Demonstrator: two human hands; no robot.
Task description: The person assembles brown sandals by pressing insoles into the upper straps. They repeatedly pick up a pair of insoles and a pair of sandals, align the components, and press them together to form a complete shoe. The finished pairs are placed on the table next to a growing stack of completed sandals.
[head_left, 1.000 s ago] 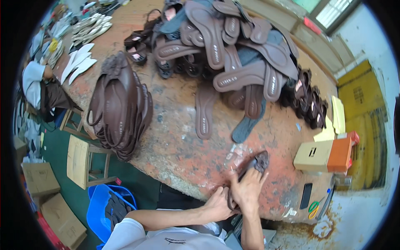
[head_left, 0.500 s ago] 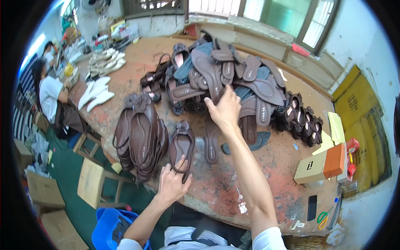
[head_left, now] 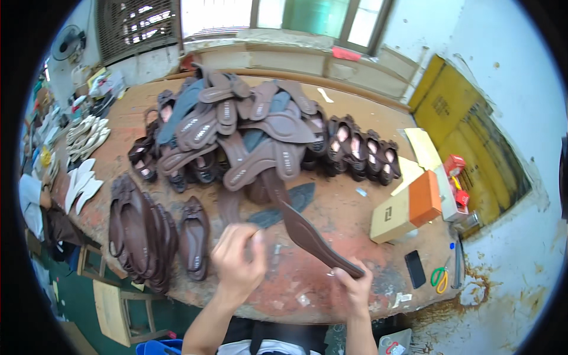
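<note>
My right hand (head_left: 353, 287) grips one end of a long brown insole (head_left: 313, 236) with thumb and fingers. Its other end slants up and left toward a heap of brown insoles (head_left: 198, 127). My left hand (head_left: 239, 260) is raised over the table's near side, blurred by motion, its fingers bent and partly hidden; nothing shows in it. Just left of it lies a single brown shoe (head_left: 193, 236) with an ornament on its toe. Beyond that hand is a blurred brown insole (head_left: 229, 207), beside a blue-grey insole-shaped piece (head_left: 296, 201).
Stacked brown shoes (head_left: 139, 231) stand at the table's left edge, with more dark shoes (head_left: 355, 151) in a row behind right. A beige-orange box (head_left: 405, 207), phone (head_left: 415, 269) and scissors (head_left: 439, 278) lie right. White shoe pieces (head_left: 83, 183) sit far left.
The view has swung right. My left hand has let go of the single shoe and lifted off it. My right hand has come back from the heap with an insole.
</note>
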